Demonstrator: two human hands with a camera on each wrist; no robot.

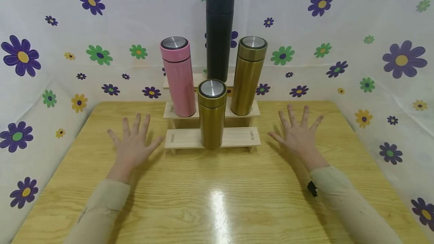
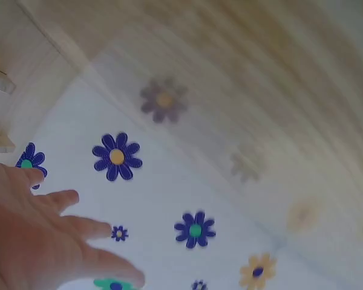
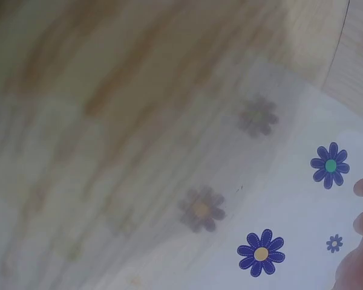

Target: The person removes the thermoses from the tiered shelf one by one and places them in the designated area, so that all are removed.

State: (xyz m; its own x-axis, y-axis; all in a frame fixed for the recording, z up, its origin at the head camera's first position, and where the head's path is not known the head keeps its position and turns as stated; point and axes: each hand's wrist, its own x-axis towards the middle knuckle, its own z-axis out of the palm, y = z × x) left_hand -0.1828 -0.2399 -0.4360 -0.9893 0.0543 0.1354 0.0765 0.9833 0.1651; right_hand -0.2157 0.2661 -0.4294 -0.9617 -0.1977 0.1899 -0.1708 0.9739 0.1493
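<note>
In the head view, 4 cylindrical vacuum flasks are standing upright on a pale wooden 3-step stand (image 1: 183,138): a short gold flask (image 1: 212,125) is occupying the front step, a pink flask (image 1: 179,82) and a taller gold flask (image 1: 248,82) are sharing the middle step, and a black flask (image 1: 219,40) is rising behind them. The left hand (image 1: 131,148) and right hand (image 1: 299,136) are flanking the stand, fingers fanned, grasping nothing. The probably metal flasks are looking stiff, moderately heavy and slightly slippery; the straight body below the lid is offering the surest hold. The gold walls are gleaming, the pink is appearing smooth, the black duller, and silvery discs are topping 3 lids. In the left wrist view, spread, empty fingers are showing against flowered cloth (image 2: 157,199). In the right wrist view, only fingertips are appearing, while the glossy, wood-grained table (image 3: 127,78) is mirroring flowers.
</note>
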